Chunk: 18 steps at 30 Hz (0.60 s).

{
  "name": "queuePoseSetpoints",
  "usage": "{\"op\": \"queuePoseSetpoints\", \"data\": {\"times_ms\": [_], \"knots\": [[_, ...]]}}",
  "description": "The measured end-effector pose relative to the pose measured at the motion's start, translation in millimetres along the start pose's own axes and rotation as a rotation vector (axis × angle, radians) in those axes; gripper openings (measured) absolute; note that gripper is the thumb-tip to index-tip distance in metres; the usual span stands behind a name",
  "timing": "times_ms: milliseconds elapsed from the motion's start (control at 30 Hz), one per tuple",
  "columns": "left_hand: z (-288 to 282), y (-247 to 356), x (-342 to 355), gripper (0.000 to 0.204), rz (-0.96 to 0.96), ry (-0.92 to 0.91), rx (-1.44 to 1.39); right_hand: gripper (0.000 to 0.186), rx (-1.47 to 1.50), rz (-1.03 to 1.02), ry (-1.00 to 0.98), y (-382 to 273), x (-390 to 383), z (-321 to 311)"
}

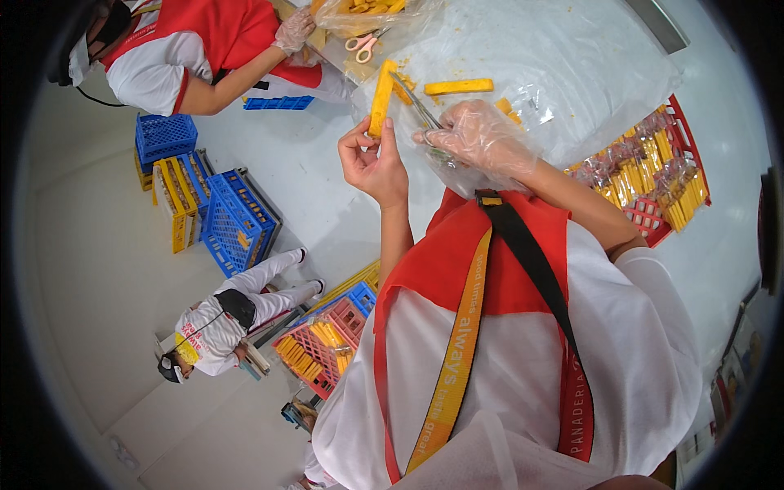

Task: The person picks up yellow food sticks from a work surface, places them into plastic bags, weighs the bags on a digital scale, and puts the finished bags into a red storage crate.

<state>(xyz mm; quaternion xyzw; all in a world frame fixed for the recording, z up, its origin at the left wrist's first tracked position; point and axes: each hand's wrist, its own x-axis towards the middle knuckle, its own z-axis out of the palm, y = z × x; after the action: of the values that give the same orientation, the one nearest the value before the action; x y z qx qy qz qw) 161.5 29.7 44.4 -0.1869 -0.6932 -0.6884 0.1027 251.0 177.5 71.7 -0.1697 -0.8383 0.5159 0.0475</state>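
Note:
Between the thumb and fingers of my left hand a yellow bread stick is held upright. My right hand, in a clear plastic glove, is closed around the handles of metal scissors. The scissor blades reach to the upper right edge of the bread stick; whether they touch it I cannot tell. A second yellow bread stick lies on the clear plastic sheet beyond my hands. Small yellow pieces and crumbs are scattered close to my right hand.
Scissors with pale handles lie near a bag of yellow pieces. A co-worker's gloved hand is at far left. To the right stands a red crate of wrapped sticks. Blue crates and another person are left.

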Motion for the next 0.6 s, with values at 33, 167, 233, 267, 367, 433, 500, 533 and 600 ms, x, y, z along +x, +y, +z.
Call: {"op": "queuePoseSetpoints", "data": {"times_ms": [33,167,233,267,367,433,500,533,600], "knots": [[0,-2,0,0.034,-0.002,0.005,0.006,0.062,0.013,0.013,-0.02,0,1,-1],[0,-5,0,0.035,-0.045,0.025,0.013,0.056,0.057,0.039,-0.074,4,3,1],[-1,-6,0,0.035,-0.053,0.042,0.01,0.055,0.105,0.095,-0.07,6,5,4],[-3,-10,1,0.035,-0.042,0.05,0.006,0.054,0.129,0.123,-0.068,6,6,5],[-12,-18,4,0.035,-0.051,0.05,0.061,0.055,0.133,0.114,-0.027,15,8,0],[-16,-19,5,0.034,-0.072,0.048,0.085,0.057,0.059,0.104,-0.065,10,7,-4],[-17,-18,4,0.035,-0.091,0.046,0.073,0.059,-0.039,0.098,-0.143,0,7,-10],[-16,-18,3,0.035,-0.103,0.045,0.052,0.061,-0.1,0.096,-0.202,-6,9,-13],[-14,-15,3,0.035,-0.125,0.042,0.008,0.064,-0.17,0.088,-0.212,-3,11,-13]]}}
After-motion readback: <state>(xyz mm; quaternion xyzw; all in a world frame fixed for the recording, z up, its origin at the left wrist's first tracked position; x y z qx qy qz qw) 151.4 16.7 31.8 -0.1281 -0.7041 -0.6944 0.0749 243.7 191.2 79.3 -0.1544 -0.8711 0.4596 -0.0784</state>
